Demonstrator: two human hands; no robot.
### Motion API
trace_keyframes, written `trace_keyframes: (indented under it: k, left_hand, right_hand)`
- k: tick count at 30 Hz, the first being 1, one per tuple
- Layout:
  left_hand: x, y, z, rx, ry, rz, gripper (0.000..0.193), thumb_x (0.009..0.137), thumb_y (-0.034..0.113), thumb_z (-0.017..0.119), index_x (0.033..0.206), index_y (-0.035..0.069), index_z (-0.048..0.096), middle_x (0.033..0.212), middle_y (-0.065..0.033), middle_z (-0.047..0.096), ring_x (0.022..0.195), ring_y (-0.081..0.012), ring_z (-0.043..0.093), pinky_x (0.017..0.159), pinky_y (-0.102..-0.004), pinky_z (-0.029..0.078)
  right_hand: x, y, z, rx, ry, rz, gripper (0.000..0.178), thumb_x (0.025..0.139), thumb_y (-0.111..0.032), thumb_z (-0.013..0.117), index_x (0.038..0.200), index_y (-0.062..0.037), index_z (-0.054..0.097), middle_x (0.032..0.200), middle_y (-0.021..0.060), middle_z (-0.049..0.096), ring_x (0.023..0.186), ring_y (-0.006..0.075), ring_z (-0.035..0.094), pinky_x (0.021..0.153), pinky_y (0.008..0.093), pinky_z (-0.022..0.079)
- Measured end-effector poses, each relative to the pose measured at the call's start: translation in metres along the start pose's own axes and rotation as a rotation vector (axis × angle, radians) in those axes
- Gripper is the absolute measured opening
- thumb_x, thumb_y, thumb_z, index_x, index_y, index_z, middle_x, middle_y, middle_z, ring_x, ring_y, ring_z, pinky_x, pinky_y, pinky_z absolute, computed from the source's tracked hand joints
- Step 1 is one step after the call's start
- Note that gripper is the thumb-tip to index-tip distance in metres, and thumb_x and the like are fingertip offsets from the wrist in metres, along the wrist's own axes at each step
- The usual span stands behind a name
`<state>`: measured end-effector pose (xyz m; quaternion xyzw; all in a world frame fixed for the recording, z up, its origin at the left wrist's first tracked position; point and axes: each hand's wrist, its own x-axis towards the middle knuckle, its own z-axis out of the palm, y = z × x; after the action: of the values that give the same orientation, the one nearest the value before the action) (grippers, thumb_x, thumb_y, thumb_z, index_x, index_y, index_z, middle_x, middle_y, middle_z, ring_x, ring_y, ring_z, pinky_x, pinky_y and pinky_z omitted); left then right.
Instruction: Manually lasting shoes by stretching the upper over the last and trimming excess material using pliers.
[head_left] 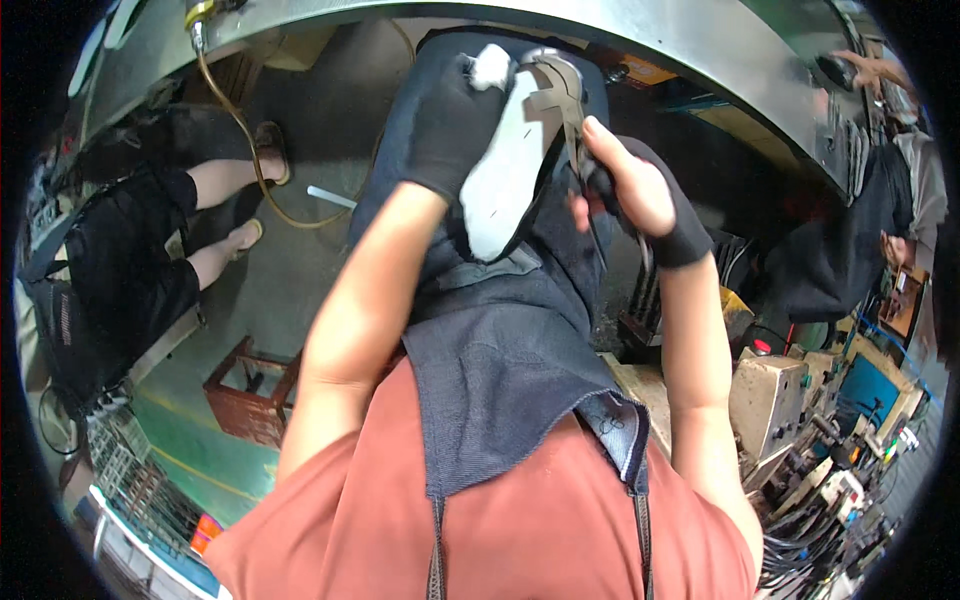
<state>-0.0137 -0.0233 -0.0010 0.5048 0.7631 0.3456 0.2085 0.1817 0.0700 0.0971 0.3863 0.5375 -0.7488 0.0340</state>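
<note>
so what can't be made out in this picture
Head view:
Pale foot-shaped sole: underside, hidden by its upturned face.
Grey metal pincers: handles, partly behind black-gloved right hand.
White lump by black-gloved left hand: too blurred to identify.
Person in black shorts: head, past the left rim.

The place reads as a factory workshop. Indicators: long grey metal bench (660, 38), beige metal control box with red button (762, 348), yellow-lined green floor (215, 450).

A long steel surface (690, 55) curves past me across the far side, catching the light. The floor (295, 275) goes from dull grey to green beside a low reddish-brown stool (245, 412); machinery (765, 405) crowds the right.
</note>
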Motion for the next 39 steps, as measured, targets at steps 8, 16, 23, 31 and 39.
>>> trace_keyframes:
  k: [8, 16, 23, 31, 39]
  left_hand:
    - [-0.044, -0.002, 0.035, -0.389, -0.129, -0.186, 0.085, 0.078, 0.033, 0.075, 0.141, -0.006, 0.035, 0.134, -0.0265, 0.051, 0.118, -0.0346, 0.056, 0.098, -0.0396, 0.044]
    - [-0.067, 0.032, 0.047, -0.323, -0.009, -0.207, 0.091, 0.077, 0.037, 0.077, 0.142, -0.008, 0.032, 0.142, -0.0280, 0.042, 0.132, -0.0367, 0.044, 0.107, -0.0381, 0.037]
    - [-0.040, -0.029, 0.066, -0.543, -0.088, -0.144, 0.067, 0.092, 0.034, 0.058, 0.144, 0.000, 0.034, 0.123, -0.0267, 0.059, 0.107, -0.0327, 0.063, 0.090, -0.0393, 0.049]
    - [-0.014, 0.054, 0.051, 0.039, -0.030, -0.240, 0.064, 0.090, 0.027, 0.053, 0.141, -0.005, 0.030, 0.135, -0.0332, 0.043, 0.120, -0.0486, 0.048, 0.101, -0.0474, 0.041]
    - [-0.060, 0.003, 0.054, -0.285, -0.033, 0.003, 0.082, 0.090, 0.032, 0.064, 0.148, -0.004, 0.019, 0.149, -0.0254, 0.033, 0.140, -0.0338, 0.032, 0.113, -0.0370, 0.029]
  right_hand:
    - [0.034, 0.040, -0.053, -0.239, 0.060, -0.030, 0.048, 0.099, -0.043, 0.050, 0.097, 0.0013, 0.067, 0.081, -0.0012, 0.061, 0.067, 0.0081, 0.055, 0.066, 0.0245, 0.046]
    - [0.019, 0.026, -0.031, -1.203, 0.102, -0.258, 0.057, 0.095, -0.050, 0.047, 0.078, 0.0006, 0.066, 0.074, 0.0251, 0.061, 0.067, 0.0440, 0.060, 0.060, 0.0479, 0.047]
    - [0.048, 0.083, -0.050, -1.028, 0.199, -0.504, 0.056, 0.094, -0.054, 0.048, 0.082, -0.0029, 0.069, 0.070, 0.0240, 0.064, 0.064, 0.0404, 0.064, 0.058, 0.0443, 0.050]
    - [0.005, 0.005, -0.090, -0.807, -0.216, 0.149, 0.054, 0.096, -0.047, 0.053, 0.095, 0.0050, 0.068, 0.068, 0.0108, 0.066, 0.064, 0.0195, 0.067, 0.061, 0.0312, 0.054]
    - [0.005, 0.055, -0.022, -0.554, 0.155, -0.794, 0.052, 0.099, -0.047, 0.046, 0.081, 0.0003, 0.059, 0.061, 0.0063, 0.056, 0.057, 0.0177, 0.055, 0.057, 0.0324, 0.045]
